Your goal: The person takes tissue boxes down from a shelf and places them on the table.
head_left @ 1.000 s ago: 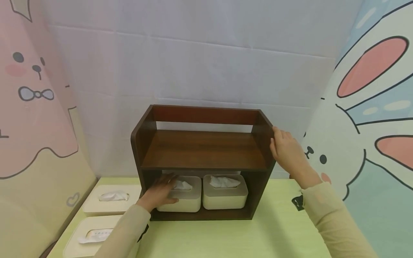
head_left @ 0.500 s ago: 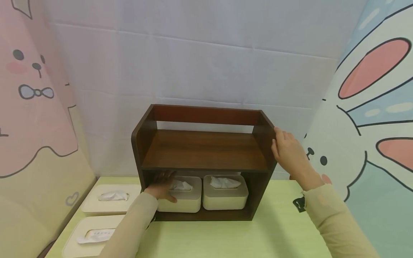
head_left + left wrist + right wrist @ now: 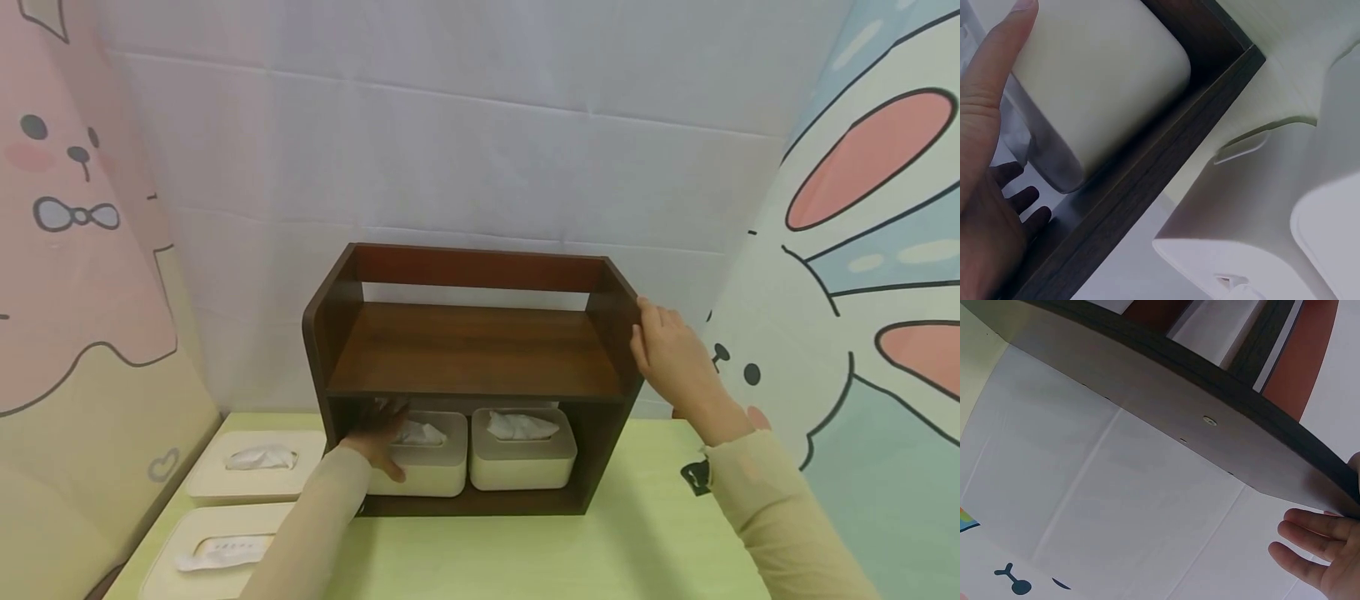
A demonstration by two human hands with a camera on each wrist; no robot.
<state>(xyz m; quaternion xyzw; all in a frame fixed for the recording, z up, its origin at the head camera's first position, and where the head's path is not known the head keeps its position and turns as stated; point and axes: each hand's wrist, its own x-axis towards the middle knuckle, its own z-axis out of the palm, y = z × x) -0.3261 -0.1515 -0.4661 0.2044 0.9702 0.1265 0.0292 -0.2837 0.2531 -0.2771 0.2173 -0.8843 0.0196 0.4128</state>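
Note:
A dark brown wooden shelf (image 3: 480, 350) stands on the table. In its lower level are two cream tissue boxes, the left tissue box (image 3: 431, 479) and the right tissue box (image 3: 522, 473), white tissue showing at the top of each. My left hand (image 3: 377, 437) is at the left box's left end. In the left wrist view its thumb (image 3: 988, 81) lies across the box's front; the other fingers (image 3: 1022, 200) are spread beside the box. My right hand (image 3: 671, 350) holds the upper front edge of the shelf's right side panel, thumb and fingers on either side.
Two more cream tissue boxes, a rear one (image 3: 251, 479) and a front one (image 3: 176, 533), sit left of the shelf, the front one partly behind my left sleeve. The pale green table (image 3: 480, 558) extends before the shelf. A white curtain (image 3: 480, 125) hangs behind.
My left hand has shifted slightly left and deeper toward the left box's side, its sleeve moving forward. The boxes stay in place on the shelf. My right hand keeps its hold.

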